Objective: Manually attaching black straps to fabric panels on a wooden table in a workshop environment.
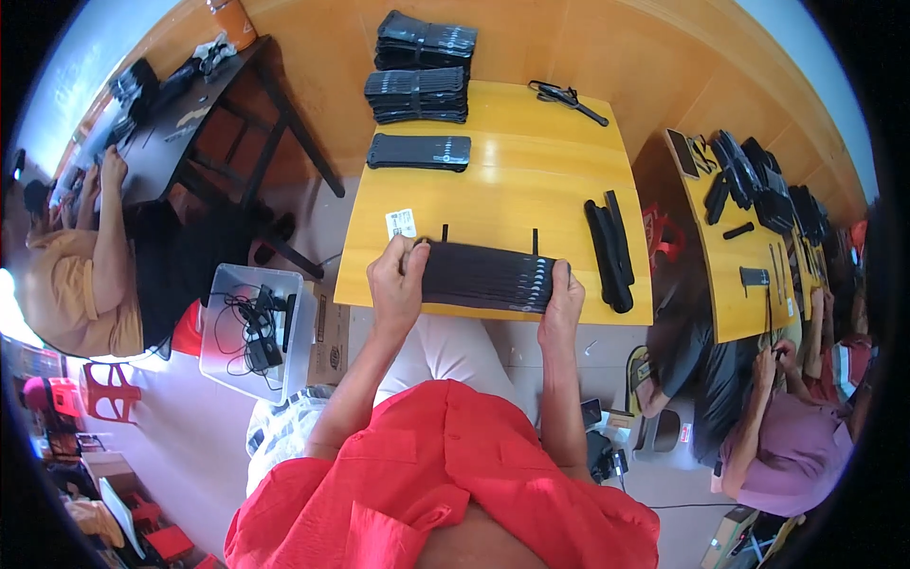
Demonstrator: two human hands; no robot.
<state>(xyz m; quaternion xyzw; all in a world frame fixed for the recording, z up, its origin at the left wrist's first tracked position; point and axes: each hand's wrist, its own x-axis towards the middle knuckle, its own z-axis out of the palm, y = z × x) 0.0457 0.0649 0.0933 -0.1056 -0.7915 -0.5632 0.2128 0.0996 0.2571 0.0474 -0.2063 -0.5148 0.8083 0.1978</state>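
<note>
Between my two hands is a stack of flat black fabric strips [479, 275], fanned slightly, with a row of small white marks near the right end. My left hand [396, 280] is closed on its left end, thumb on top. On the right end my right hand [563, 303] is closed in the same way. The stack hangs over the table's near edge. Two short narrow black straps [535, 241] show just beyond it. A white printed label [401, 223] lies by my left hand, and longer folded black strips [609, 251] lie to the right.
On the yellow table [531, 142] stand banded black bundles [415, 95] and a smaller stack [418, 152]; a black tool-like item with a cord [569, 100] lies far right. A clear plastic bin [256, 332] stands left on the floor. People work at side tables.
</note>
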